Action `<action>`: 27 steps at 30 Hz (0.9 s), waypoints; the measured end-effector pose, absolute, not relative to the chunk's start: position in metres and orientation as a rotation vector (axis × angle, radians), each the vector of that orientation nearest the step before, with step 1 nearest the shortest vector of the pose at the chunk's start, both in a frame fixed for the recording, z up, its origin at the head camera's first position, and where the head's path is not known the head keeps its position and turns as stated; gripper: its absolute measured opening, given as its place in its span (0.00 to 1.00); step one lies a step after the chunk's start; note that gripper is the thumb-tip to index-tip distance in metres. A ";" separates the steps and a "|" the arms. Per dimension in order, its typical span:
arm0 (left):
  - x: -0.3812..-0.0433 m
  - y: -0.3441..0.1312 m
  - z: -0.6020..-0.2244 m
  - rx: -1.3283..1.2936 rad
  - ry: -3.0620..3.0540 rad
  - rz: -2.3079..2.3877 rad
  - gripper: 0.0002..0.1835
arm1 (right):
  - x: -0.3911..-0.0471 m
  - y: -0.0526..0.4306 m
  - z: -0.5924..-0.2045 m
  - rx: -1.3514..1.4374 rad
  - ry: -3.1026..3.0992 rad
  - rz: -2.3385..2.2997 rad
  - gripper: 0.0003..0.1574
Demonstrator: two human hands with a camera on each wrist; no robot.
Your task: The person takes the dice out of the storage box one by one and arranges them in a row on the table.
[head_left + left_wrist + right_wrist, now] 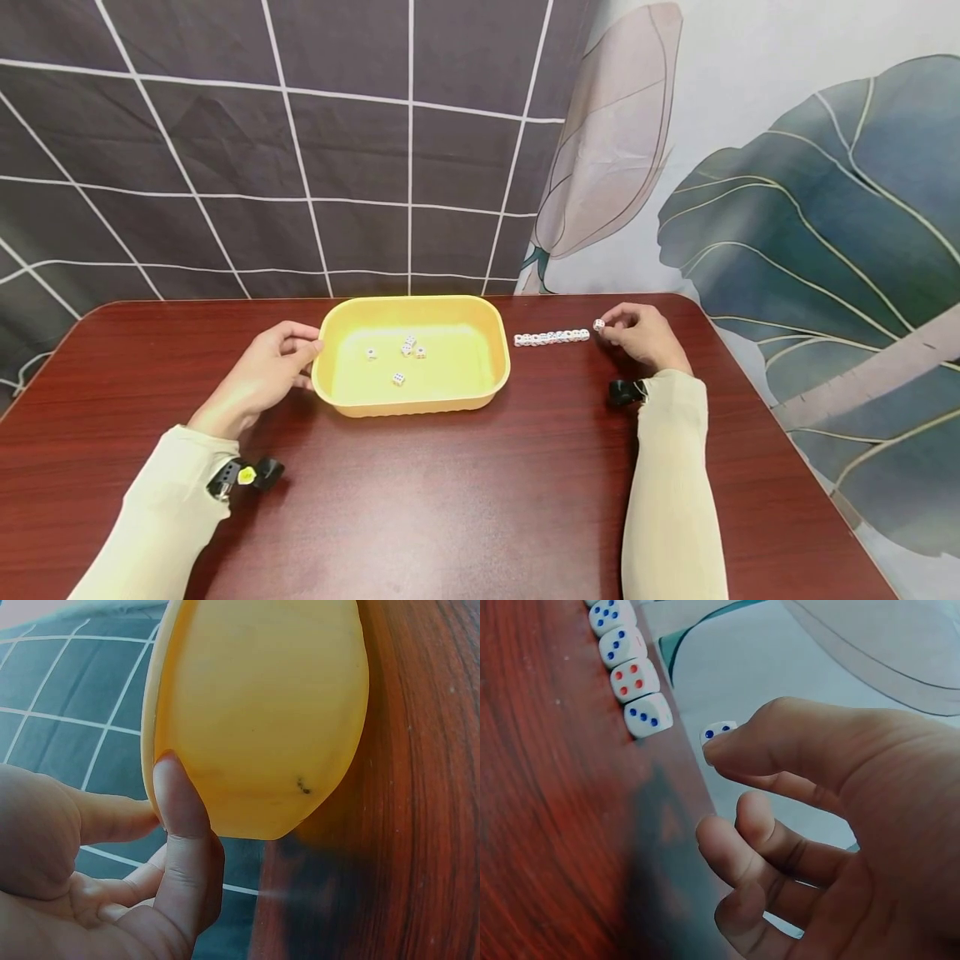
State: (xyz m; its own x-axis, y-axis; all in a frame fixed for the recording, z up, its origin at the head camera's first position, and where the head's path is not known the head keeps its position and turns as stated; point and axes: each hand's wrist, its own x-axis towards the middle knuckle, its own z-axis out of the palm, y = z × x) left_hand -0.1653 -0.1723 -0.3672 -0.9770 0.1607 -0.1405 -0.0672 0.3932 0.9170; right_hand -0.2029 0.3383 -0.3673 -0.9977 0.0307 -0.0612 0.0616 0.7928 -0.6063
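In the head view, a yellow plastic tub (411, 408) stands on the table with several white dice (398, 379) scattered on its floor. My left hand (270, 367) pinches the tub's left rim between thumb and fingers; the left wrist view shows the thumb (184, 799) against its outer wall. To the tub's right runs a row of white dice (551, 337), touching side by side. Just beyond the row's right end, my right hand (641, 333) pinches a single die (598, 325). Blue pips show on that die (718, 732) in the right wrist view, a small gap from the row's end die (649, 716).
Dark red-brown wooden table (420, 500) under everything. A dark cloth with a white grid (352, 150) hangs behind its back edge, and a leaf-patterned cloth (810, 208) hangs at the right. Each wrist wears a black strap with a small device (626, 392).
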 end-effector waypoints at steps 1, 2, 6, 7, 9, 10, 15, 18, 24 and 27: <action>-0.165 -0.172 -0.367 0.084 2.442 1.625 0.22 | -0.203 0.338 -0.368 0.087 2.920 -0.993 0.12; -0.165 -0.172 -0.367 0.086 2.441 1.626 0.22 | -0.204 0.338 -0.369 0.100 2.915 -0.991 0.12; -0.165 -0.173 -0.367 0.089 2.436 1.632 0.21 | -0.205 0.338 -0.372 0.124 2.905 -0.969 0.12; -0.165 -0.173 -0.366 0.089 2.435 1.633 0.21 | -0.206 0.337 -0.372 0.125 2.906 -0.963 0.12; -0.165 -0.173 -0.366 0.090 2.433 1.634 0.21 | -0.206 0.338 -0.373 0.123 2.907 -0.946 0.12; -0.164 -0.173 -0.366 0.090 2.432 1.635 0.21 | -0.206 0.337 -0.373 0.121 2.906 -0.937 0.12; -0.165 -0.172 -0.366 0.094 2.435 1.633 0.21 | -0.207 0.337 -0.374 0.112 2.901 -0.901 0.12; -0.165 -0.172 -0.366 0.095 2.435 1.631 0.21 | -0.207 0.335 -0.374 0.097 2.901 -0.890 0.12; -0.165 -0.172 -0.366 0.092 2.433 1.631 0.21 | -0.209 0.333 -0.375 0.050 2.916 -0.883 0.12; -0.165 -0.172 -0.367 0.091 2.431 1.633 0.22 | -0.209 0.333 -0.376 0.045 2.916 -0.887 0.12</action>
State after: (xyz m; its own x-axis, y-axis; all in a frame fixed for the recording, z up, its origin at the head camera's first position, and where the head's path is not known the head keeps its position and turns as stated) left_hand -0.1647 -0.1724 -0.3668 -0.9758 0.1680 -0.1399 -0.0660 0.3838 0.9211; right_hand -0.2092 0.3326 -0.3758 -0.9952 0.0010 -0.0982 0.0555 0.8307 -0.5539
